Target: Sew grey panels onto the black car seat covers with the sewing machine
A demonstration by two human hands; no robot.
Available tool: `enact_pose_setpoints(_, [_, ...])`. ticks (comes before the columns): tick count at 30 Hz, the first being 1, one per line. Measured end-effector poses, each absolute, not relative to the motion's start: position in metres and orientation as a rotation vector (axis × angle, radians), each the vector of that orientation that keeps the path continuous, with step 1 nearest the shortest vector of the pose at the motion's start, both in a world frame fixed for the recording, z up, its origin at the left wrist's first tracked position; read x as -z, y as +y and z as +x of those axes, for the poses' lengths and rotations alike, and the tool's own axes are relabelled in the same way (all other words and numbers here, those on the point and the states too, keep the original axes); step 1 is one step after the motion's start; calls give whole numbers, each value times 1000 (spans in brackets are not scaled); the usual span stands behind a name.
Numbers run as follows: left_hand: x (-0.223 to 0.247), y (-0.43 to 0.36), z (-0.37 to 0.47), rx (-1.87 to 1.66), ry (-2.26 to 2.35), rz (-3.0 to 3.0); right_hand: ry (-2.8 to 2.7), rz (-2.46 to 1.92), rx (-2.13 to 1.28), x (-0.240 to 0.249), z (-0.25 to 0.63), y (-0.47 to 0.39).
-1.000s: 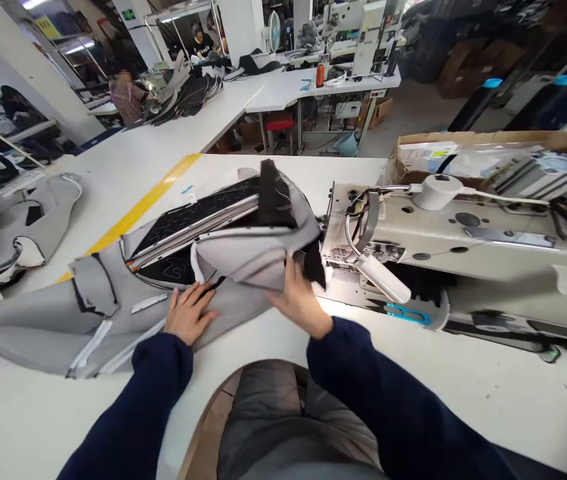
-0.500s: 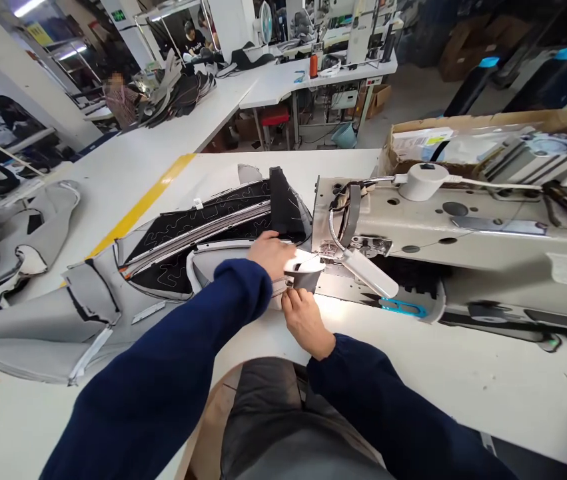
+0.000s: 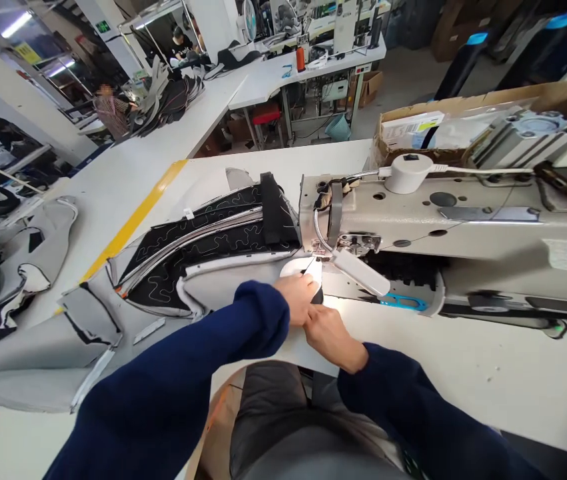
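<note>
A grey and black padded sewn cover (image 3: 203,253) with white wavy stitching stretches from the left of the table to the sewing machine (image 3: 383,207). Its near end lies under the lit needle area. My left hand (image 3: 296,295) is closed on that end, just in front of the needle. Touching it on the near side, my right hand (image 3: 332,335) pinches the edge of the same cover, though its fingertips are partly hidden. The white lamp (image 3: 362,271) on the machine hangs just right of my hands.
Blue thread snips (image 3: 403,303) lie by the machine's base. A cardboard box (image 3: 463,100) with papers and metal parts stands behind the machine. More grey covers (image 3: 43,247) are heaped at the left. Two other people work at far tables. Yellow tape (image 3: 136,217) crosses the tabletop.
My left hand has moved right and nearer to me, up against my right hand. The right hand has shifted right and slightly nearer. The cover's end has shifted with them.
</note>
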State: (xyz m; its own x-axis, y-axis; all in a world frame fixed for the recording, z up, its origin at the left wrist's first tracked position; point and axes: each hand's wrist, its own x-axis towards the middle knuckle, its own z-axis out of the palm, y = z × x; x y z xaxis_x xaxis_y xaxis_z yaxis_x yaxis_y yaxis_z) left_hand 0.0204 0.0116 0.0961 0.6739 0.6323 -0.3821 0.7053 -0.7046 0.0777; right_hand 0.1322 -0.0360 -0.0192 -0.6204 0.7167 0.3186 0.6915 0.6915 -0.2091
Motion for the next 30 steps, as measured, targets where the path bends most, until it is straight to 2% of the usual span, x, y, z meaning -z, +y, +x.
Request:
enact_pose_setpoints(4, [-86, 16, 2, 294, 1250, 2625, -2517, -1059, -64, 13, 144, -41])
enact_pose_setpoints(12, [-67, 45, -14, 152, 1357, 2504, -2423, -1216, 144, 17, 139, -26])
enact_pose_setpoints(16, [-78, 51, -12, 77, 1500, 2453, -2618, -1052, 32, 12, 160, -15])
enact_pose_setpoints(19, [-87, 46, -6, 154, 1341, 2613, -2763, -980, -46, 0, 172, -8])
enact_pose_setpoints(23, [-86, 39, 9, 427, 1115, 2734, -2818, -971, -32, -8, 166, -6])
enact_pose_setpoints(27, [-75, 41, 22, 623, 1130, 2640, -2754, -975, -8, -1, 157, -10])
enact_pose_setpoints(30, [-68, 44, 22, 614, 1139, 2631, -2711, -983, 40, 2, 156, -10])
